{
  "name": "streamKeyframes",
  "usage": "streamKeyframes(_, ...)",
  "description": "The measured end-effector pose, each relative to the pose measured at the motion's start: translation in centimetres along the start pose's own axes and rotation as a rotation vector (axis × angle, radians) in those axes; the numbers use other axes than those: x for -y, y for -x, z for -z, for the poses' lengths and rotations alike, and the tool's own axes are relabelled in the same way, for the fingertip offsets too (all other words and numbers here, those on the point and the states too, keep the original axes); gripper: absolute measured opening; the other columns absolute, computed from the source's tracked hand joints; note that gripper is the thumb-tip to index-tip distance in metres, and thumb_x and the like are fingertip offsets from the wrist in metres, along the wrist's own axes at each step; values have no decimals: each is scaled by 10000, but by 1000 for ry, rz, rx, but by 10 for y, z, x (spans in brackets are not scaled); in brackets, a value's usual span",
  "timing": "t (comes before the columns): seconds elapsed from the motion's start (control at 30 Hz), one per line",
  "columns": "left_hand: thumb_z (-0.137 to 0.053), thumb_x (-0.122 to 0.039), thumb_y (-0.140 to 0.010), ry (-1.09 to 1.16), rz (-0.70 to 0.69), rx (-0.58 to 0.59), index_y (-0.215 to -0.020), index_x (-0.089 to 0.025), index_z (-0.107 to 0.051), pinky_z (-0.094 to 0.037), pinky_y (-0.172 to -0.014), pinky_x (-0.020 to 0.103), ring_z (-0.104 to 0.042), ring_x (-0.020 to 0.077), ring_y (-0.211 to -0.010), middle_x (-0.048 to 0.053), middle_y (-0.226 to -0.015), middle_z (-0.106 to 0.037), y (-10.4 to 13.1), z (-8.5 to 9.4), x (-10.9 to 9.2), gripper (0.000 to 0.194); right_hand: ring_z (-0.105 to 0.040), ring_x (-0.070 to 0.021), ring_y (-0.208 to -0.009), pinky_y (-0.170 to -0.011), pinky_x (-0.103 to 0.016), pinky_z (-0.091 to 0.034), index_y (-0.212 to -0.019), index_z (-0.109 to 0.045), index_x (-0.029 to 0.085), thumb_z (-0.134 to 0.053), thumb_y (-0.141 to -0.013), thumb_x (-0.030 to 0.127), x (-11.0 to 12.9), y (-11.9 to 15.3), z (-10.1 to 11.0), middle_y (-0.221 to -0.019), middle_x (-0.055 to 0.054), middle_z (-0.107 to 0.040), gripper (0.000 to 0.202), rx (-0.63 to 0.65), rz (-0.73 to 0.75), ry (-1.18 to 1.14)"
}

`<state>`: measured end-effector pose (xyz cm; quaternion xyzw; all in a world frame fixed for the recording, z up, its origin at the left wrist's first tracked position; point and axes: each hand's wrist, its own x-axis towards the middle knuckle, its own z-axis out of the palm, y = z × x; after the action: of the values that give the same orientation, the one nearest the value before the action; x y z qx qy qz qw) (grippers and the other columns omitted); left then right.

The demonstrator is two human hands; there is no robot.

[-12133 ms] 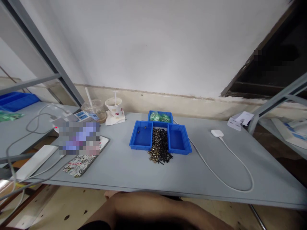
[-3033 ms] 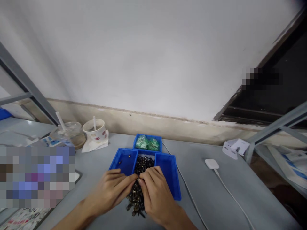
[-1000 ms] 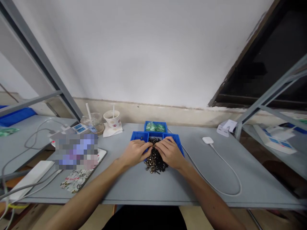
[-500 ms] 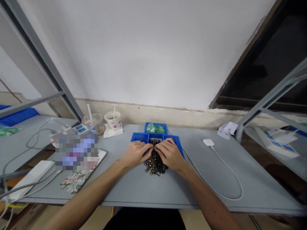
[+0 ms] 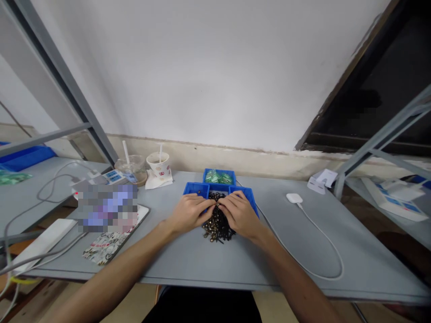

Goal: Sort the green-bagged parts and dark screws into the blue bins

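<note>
- One small piece (image 5: 217, 204) sits at the meeting fingertips, above the heap, about midway along the surface (image 5: 202, 264); it looks dull and metallic, but its shape is too small and covered to tell.
- Both hands are closed in a pinch: the left hand (image 5: 191, 213) and the right hand (image 5: 240, 214) seem to grip that piece from either side, thumb against forefinger.
- For good handling, I'd pinch lightly with the fingertip pads, steady one side while the other makes fine adjustments, and work low over the heap so a slip lands there.
- The heap (image 5: 218, 226) of small parts below is brassy toward the left, black toward the right, loosely tangled and spilling toward the near edge; slim parts could easily cling together.
- Blue trays flank it: the left tray (image 5: 196, 185), with a small part inside, and the right tray (image 5: 247, 193), each partly hidden by a hand.
- Behind, toward the far edge, a back tray (image 5: 219, 171) holds green packets (image 5: 218, 177).
- Farther out, a paper cup (image 5: 158, 167) stands by the far edge, left of the trays; a white case (image 5: 294, 198) lies to their right.
</note>
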<state>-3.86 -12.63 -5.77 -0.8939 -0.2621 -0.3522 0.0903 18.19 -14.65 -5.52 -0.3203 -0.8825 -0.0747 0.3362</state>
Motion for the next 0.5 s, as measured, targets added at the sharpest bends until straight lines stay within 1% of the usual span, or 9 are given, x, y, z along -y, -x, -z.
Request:
streamKeyframes(0.07, -516, -249, -1022, -20, -7, -12, -1018, -178, -686, -480, -652, 285, -665, 131, -616, -6, -721, -718, 0, 0, -1, 184, -618, -202, -870, -863, -381, -404, -1081, -596, 166, -486, -1043, 167, 0, 1, -1, -959, -66, -719, 117, -35, -1, -12)
streamKeyframes(0.13, -505, -250, -1027, -32, -13, -11, -1022, -173, -677, -482, -643, 291, -662, 138, -598, -5, -705, -710, 0, 0, -2, 189, -616, -201, -869, -859, -380, -402, -1068, -594, 170, -492, -1034, 146, 1, 1, -1, -948, -61, -718, 111, -53, -1, -1)
streamKeyframes(0.27, -488, -245, -1034, -21, -32, 5, -1032, -170, -667, -484, -641, 292, -661, 142, -600, -4, -688, -695, 1, 0, -3, 193, -595, -202, -843, -831, -380, -394, -1006, -603, 176, -454, -1027, 113, 3, 2, 0, -887, -60, -700, 163, -17, 7, 31)
streamKeyframes(0.4, -508, -229, -1021, 22, -49, 10, -1046, -162, -664, -470, -626, 283, -660, 144, -611, 0, -690, -689, 2, -2, -4, 172, -569, -190, -777, -816, -377, -391, -899, -591, 180, -428, -1047, 157, 5, 2, 0, -807, -49, -671, 222, -12, 4, 23)
streamKeyframes(0.5, -514, -241, -1013, 27, -35, 12, -1039, -168, -668, -465, -633, 282, -664, 147, -614, 0, -686, -692, 2, -3, -3, 173, -565, -179, -732, -820, -374, -388, -821, -565, 190, -416, -1060, 177, 5, 2, -2, -746, -32, -652, 282, 2, -24, 14)
